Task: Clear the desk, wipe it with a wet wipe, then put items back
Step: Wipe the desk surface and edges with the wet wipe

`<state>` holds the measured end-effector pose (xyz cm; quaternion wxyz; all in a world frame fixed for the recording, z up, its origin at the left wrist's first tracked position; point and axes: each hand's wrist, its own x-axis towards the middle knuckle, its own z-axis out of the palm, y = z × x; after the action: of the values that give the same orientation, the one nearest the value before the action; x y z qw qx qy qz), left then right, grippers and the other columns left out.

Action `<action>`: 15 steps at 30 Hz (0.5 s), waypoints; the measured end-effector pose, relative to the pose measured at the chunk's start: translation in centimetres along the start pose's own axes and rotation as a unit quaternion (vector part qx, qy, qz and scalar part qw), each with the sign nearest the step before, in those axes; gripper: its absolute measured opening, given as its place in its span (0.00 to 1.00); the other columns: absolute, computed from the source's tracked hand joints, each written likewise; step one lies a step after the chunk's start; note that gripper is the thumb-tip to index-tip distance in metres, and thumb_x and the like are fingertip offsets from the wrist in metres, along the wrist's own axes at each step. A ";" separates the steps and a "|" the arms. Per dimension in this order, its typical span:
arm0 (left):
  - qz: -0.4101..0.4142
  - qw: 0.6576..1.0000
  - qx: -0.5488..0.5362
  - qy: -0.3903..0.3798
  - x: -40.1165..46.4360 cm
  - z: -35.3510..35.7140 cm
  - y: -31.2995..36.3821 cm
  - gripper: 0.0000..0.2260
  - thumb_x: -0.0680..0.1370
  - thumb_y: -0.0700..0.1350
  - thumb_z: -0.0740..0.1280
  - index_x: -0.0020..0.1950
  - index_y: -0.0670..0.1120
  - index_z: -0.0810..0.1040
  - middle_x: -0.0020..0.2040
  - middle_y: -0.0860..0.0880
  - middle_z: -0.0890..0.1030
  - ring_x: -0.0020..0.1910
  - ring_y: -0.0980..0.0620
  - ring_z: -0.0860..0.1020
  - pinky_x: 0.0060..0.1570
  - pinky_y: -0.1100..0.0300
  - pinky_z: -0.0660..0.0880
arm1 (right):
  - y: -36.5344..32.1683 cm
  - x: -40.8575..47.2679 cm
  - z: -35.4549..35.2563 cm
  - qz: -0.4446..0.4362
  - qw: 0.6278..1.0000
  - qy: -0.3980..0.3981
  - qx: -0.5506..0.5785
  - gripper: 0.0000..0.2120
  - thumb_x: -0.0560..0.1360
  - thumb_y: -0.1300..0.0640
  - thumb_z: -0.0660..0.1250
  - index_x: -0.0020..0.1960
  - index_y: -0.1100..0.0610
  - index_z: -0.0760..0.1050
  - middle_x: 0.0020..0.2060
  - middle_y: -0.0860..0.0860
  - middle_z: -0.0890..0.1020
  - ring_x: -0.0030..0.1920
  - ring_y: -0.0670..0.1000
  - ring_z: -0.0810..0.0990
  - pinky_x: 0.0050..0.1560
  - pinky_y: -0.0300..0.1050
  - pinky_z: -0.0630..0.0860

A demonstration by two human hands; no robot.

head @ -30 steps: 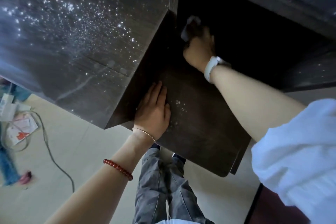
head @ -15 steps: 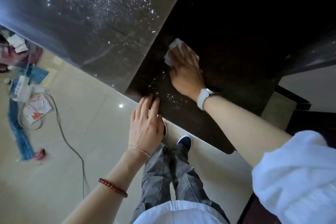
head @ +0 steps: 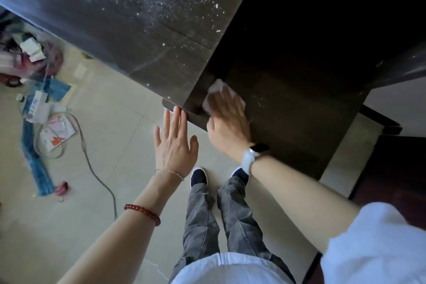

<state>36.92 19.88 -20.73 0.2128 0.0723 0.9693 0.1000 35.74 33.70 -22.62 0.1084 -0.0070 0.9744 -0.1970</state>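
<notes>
Head view: right hand [head: 227,120] presses blurred wet wipe [head: 215,91] flat on desk [head: 288,104].

The right hand [head: 227,120] has dragged the wet wipe [head: 213,92] to the shelf's front edge; the left hand [head: 175,145] has slid off it.
</notes>
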 end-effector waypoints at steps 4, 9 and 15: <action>0.023 1.000 0.005 -0.016 -0.1 -0.5 -0.5 0.27 0.78 0.48 0.55 0.74 0.47 0.47 0.76 0.48 0.46 0.75 0.49 0.43 0.72 0.47 0.45 | 0.9 -2.8 -0.9 -0.136 0.988 -0.058 -0.035 0.28 0.69 0.55 0.48 0.68 0.55 0.66 0.69 0.54 0.69 0.71 0.55 0.63 0.70 0.54 0.58; 0.063 0.997 0.035 -0.027 0.2 -0.8 -1.4 0.28 0.79 0.50 0.55 0.74 0.46 0.47 0.76 0.47 0.47 0.75 0.48 0.43 0.72 0.48 0.46 | 1.6 2.9 -2.5 0.070 0.997 0.025 0.009 0.27 0.73 0.56 0.51 0.72 0.57 0.60 0.74 0.56 0.58 0.74 0.54 0.51 0.72 0.49 0.46; 0.093 0.994 0.049 -0.029 0.2 -1.0 -2.2 0.28 0.78 0.50 0.56 0.74 0.46 0.49 0.76 0.46 0.48 0.75 0.48 0.45 0.72 0.47 0.48 | 0.5 -4.9 0.7 -0.123 0.988 -0.045 -0.080 0.26 0.72 0.56 0.50 0.70 0.58 0.62 0.71 0.55 0.65 0.72 0.56 0.60 0.71 0.56 0.56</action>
<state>36.07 17.67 -20.42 0.2272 0.1754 0.9554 0.0698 40.64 34.19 -22.39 0.1266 -0.1444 0.9728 -0.1295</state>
